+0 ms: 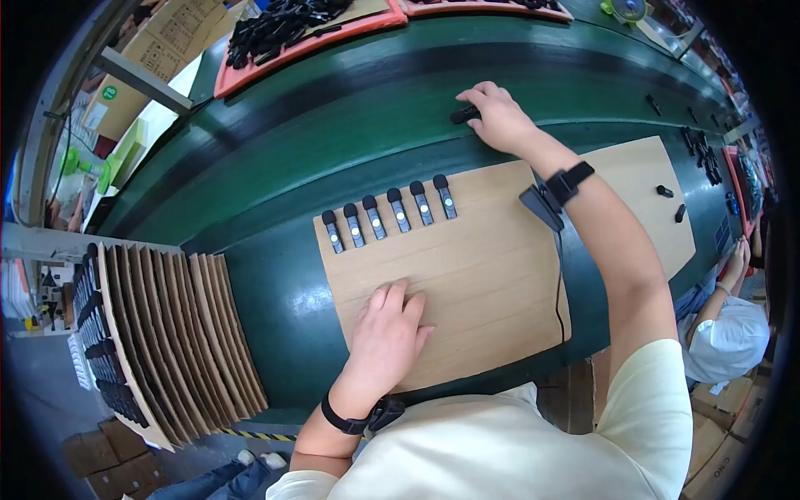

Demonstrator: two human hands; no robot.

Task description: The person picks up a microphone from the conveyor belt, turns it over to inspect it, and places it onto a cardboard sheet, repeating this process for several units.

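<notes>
On a brown cardboard sheet (pixel 475 292) in front of me lies a row of several small black clip-on microphones (pixel 397 210) with foam tips, side by side near its far edge. My left hand (pixel 387 329) rests on the sheet below the row, fingers spread, holding nothing. Farther off to the right, my right hand (pixel 500 117) reaches over the green conveyor belt. Its fingers close around another dark clip-on microphone (pixel 463 115), which sticks out to the left and is partly hidden by them.
Stacked cardboard sheets (pixel 179 333) with microphones stand at the left. Red trays (pixel 308 40) of black pieces sit beyond the belt (pixel 333 117). At the right, a second sheet (pixel 642 179) carries two loose pieces, with more scattered past it. A co-worker (pixel 725 333) works at far right.
</notes>
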